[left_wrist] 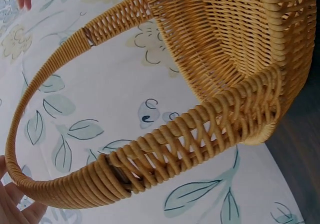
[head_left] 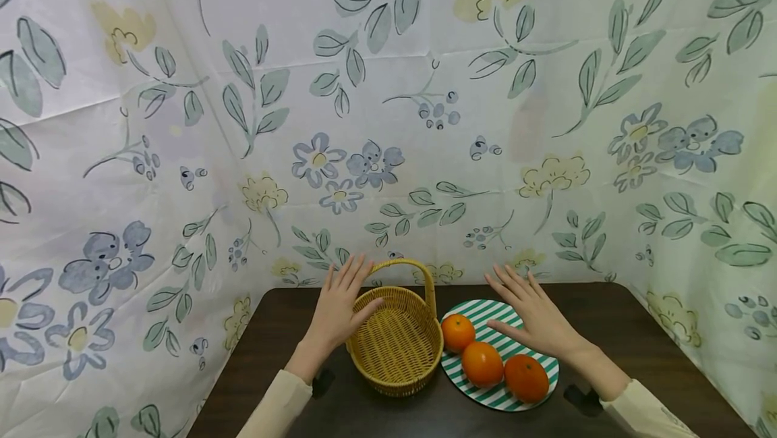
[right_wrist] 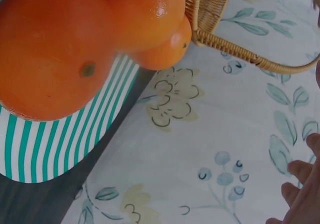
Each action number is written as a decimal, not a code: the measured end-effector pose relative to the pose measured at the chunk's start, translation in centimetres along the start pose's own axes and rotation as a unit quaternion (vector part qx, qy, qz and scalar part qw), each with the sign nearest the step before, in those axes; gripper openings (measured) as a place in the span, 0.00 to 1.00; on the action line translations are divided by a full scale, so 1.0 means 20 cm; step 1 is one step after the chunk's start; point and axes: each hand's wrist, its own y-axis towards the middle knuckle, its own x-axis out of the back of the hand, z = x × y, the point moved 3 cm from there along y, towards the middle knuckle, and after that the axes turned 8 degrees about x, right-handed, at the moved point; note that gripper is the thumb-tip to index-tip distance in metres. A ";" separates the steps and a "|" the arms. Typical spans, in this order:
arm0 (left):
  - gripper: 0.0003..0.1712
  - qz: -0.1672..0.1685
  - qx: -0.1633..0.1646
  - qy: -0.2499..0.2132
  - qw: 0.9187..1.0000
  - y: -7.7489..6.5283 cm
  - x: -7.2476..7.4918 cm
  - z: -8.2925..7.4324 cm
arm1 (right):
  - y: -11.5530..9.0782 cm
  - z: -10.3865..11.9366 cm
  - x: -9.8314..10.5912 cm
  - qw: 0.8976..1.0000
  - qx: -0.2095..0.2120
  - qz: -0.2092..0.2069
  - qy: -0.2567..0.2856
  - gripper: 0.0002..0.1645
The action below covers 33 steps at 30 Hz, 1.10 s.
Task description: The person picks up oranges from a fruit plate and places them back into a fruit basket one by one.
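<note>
A yellow woven wicker basket (head_left: 397,337) with a tall arched handle (left_wrist: 165,139) stands on the table, its visible inside bare. My left hand (head_left: 340,310) is at the basket's left side, fingers straight and spread; whether it touches the basket I cannot tell. My right hand (head_left: 540,323) appears over the right part of a round green-and-white striped plate (head_left: 479,310), fingers spread, holding nothing. Three orange fruits lie on the plate: a smaller one (head_left: 458,333) beside the basket, a round one (head_left: 482,364) in the middle, and a darker, larger one (right_wrist: 50,53) nearest my right wrist.
The dark brown table (head_left: 273,323) ends at the back against a hanging white cloth (head_left: 425,154) printed with flowers and leaves. The cloth also closes off both sides. The basket and plate stand close side by side.
</note>
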 end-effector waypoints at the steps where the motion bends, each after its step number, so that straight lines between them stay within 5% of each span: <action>1: 0.42 -0.001 0.001 -0.001 1.000 0.00 0.00 0.00 | 0.00 0.00 0.00 1.000 -0.001 0.000 0.001 0.50; 10: 0.43 0.018 0.030 -0.016 0.999 -0.03 -0.01 0.03 | -0.06 0.00 -0.03 1.000 -0.007 0.000 0.012 0.49; 20: 0.43 -0.012 0.032 -0.023 0.999 -0.08 -0.03 0.10 | -0.10 -0.02 -0.06 1.000 0.000 -0.005 0.008 0.50; 33: 0.44 -0.008 0.057 -0.045 0.997 -0.16 -0.05 0.15 | -0.17 -0.03 -0.12 1.000 -0.015 0.001 0.009 0.49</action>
